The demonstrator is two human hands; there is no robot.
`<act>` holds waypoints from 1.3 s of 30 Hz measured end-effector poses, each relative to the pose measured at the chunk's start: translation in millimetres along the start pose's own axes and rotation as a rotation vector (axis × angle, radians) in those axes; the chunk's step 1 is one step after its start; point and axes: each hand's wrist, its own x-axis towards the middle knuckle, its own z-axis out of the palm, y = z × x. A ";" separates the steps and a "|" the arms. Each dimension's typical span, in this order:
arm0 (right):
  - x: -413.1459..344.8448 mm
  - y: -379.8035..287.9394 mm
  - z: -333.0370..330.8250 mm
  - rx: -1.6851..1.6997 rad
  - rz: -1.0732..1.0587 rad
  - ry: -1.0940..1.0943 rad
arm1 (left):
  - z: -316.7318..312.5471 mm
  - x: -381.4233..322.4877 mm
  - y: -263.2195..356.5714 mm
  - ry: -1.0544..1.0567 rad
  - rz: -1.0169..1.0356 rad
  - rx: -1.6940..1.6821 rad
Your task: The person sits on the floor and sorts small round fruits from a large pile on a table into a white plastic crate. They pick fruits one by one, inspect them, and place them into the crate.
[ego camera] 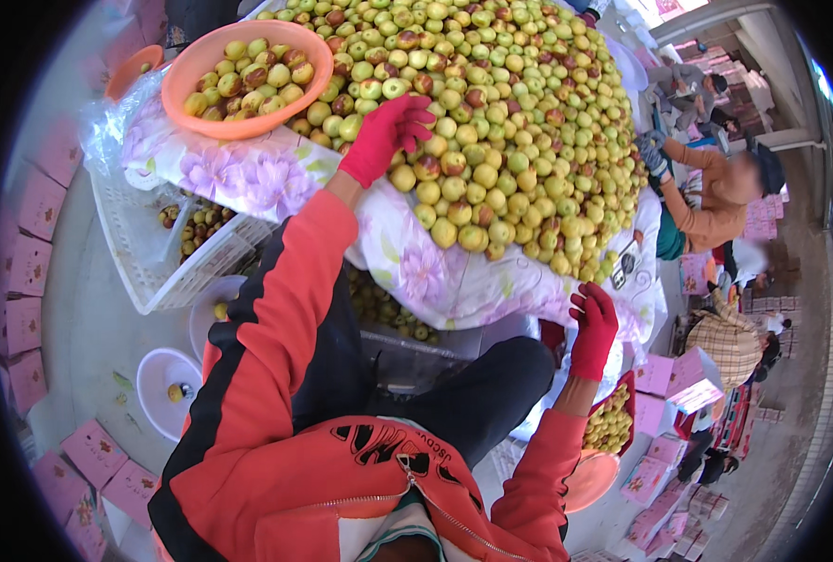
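A large heap of green and brown jujube fruits [487, 126] covers a table spread with a flowered cloth [248, 168]. My left hand [388, 137], in a red glove, reaches over the heap's near edge, fingers spread and slightly curled, with no fruit visible in it. At the cloth's edge on the right, my right hand [594, 330], also red-gloved, is raised with bent fingers, apart from the fruits; nothing shows in it. An orange plastic bowl [177, 98] with fruits inside stands on the table's left corner. A phone-like object [626, 265] lies on the cloth at the right.
A white plastic crate [135, 260] with fruits is below the table's left side. A white bucket [151, 393] stands on the floor. At right are a red crate of fruits [610, 421] and pink cartons [655, 449]. A gloved co-worker [701, 190] reaches to the heap's far right.
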 end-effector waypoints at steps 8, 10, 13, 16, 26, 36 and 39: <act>-45.3 36.2 35.1 -0.192 -0.029 -0.488 | 24.2 -92.2 26.2 -0.266 0.003 0.683; -64.0 60.1 57.2 -0.493 -0.100 -0.836 | 35.2 -118.8 26.6 -0.442 -0.169 0.824; -93.2 112.0 96.3 -0.861 -0.427 -1.061 | 47.2 -169.6 -5.3 -0.632 -0.360 0.940; -99.9 160.7 122.2 -1.199 -0.305 -1.023 | 41.7 -219.9 -59.1 -0.887 -0.079 1.464; -103.4 219.0 123.0 -1.184 -0.446 -0.850 | -15.2 -256.1 -155.1 -0.836 -0.131 2.043; -117.5 206.5 134.6 -1.201 -0.474 -0.910 | -11.0 -273.9 -155.0 -0.812 -0.165 2.167; -122.7 201.3 133.3 -1.186 -0.496 -0.903 | -8.1 -276.4 -156.5 -0.855 -0.145 2.208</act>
